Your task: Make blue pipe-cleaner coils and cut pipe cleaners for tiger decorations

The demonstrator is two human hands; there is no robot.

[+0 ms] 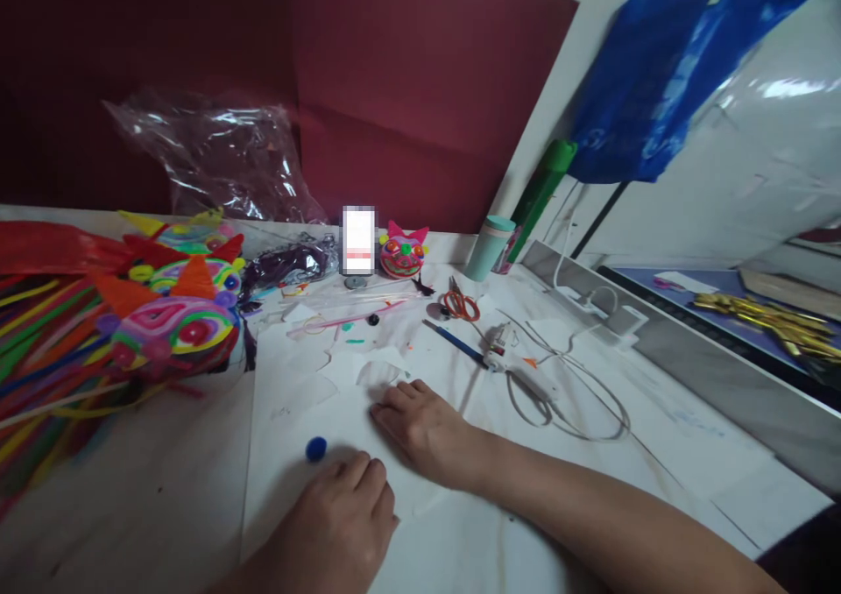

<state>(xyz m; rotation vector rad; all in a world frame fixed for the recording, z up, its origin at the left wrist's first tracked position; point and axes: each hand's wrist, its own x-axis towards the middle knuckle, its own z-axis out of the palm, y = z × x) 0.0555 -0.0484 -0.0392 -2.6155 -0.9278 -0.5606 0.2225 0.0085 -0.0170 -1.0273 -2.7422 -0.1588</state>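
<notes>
Fingers (396, 399) curl over white paper (453, 533) before a maroon board (420, 121).

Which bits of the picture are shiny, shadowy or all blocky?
In the head view, the bright screen has blocky edges; in the head view, the clear plastic and blue bag have shiny streaks; in the head view, soft shadows lie beside the left hand and right hand.
</notes>
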